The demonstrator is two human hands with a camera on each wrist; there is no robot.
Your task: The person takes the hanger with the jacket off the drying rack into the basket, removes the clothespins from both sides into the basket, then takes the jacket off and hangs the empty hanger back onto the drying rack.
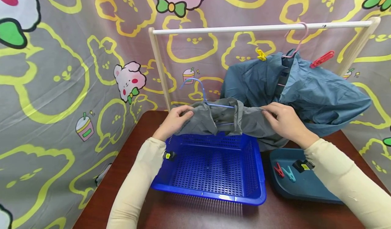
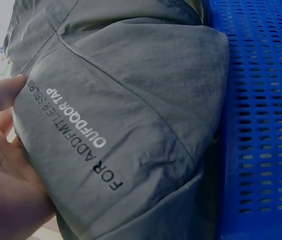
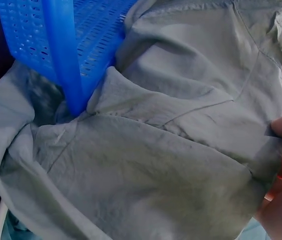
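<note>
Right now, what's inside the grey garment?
A blue hanger, partly visible in the opening, its hook outside above. The grey garment covers both hanger ends; anything else inside can't be seen.

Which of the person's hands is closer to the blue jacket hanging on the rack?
The right hand: it pinches the grey garment close in front of the blue jacket. The left hand pinches the garment's other side, farther away to the left.

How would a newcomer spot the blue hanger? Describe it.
Lower than the white rail, find the grey garment pinched by left hand and right hand. The blue hanger pokes hook-up from its opening. Unlike the pink hanger, it isn't on the rail.
</note>
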